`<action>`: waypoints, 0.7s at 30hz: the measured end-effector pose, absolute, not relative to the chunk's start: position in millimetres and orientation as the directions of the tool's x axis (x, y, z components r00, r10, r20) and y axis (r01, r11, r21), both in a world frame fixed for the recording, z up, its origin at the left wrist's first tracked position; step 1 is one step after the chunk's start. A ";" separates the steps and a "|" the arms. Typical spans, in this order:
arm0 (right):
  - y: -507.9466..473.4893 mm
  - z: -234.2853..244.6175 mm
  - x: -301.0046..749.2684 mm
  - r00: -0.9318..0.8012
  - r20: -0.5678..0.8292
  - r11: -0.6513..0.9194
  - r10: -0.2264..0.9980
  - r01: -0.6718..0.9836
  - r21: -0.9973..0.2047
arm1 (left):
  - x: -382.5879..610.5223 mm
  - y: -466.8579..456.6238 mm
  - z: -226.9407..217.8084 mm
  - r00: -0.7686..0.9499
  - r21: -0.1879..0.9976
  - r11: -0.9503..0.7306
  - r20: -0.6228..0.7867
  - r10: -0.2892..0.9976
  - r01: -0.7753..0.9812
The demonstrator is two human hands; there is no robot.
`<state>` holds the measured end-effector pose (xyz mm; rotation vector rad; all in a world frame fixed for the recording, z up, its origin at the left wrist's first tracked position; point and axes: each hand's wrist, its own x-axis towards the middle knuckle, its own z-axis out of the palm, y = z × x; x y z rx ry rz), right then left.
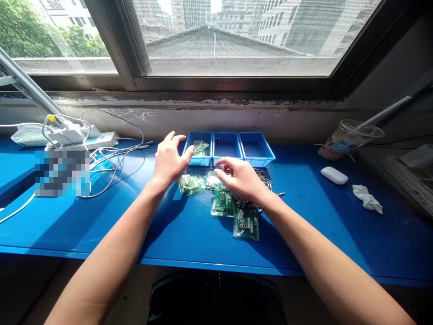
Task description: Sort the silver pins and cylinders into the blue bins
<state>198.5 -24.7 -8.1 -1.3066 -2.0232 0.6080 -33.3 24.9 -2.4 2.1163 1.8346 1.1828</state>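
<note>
My left hand [170,159] hovers with fingers spread just left of the leftmost blue bin [199,159], holding nothing. That bin holds a clear bag of small parts [200,147]. My right hand [239,177] reaches palm down over a pile of small clear bags with green-tinted parts [223,201], its fingertips curled onto one bag [211,180]. Another bag [188,184] lies below my left hand. One more bag [246,224] sits nearest the front edge. Loose dark screws [265,177] lie right of my right hand.
Three blue bins stand in a row; the middle bin [226,158] and right bin [257,158] hold a few tiny parts. A power strip with white cables [81,137] is at left. A plastic cup [348,137], white case [333,175] and crumpled tissue [367,197] are at right.
</note>
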 end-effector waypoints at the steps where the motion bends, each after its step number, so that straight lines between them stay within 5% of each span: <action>1: -25.8 -9.6 198.2 -0.351 0.299 0.461 0.887 0.691 -0.557 | -33.7 25.1 -3.0 -0.042 0.545 -0.294 0.520 0.853 0.785; 4: -29.2 -13.2 196.8 -0.466 0.253 0.528 0.848 0.791 -0.310 | -33.2 23.4 -2.9 -0.031 0.541 -0.378 0.602 0.798 0.751; 7: -29.9 -16.0 195.8 -0.476 0.184 0.510 0.860 0.814 -0.279 | -29.2 19.3 -2.5 -0.005 0.536 -0.423 0.623 0.782 0.730; 15: -20.0 -23.8 196.8 -0.457 0.461 0.649 0.761 0.550 -0.526 | -18.9 8.6 0.6 0.185 0.558 -0.562 0.589 0.787 0.611; 21: -23.0 -11.1 195.4 -0.199 0.523 0.557 0.829 0.384 -0.737 | -15.9 3.2 1.9 0.503 0.480 -0.687 0.468 0.727 0.546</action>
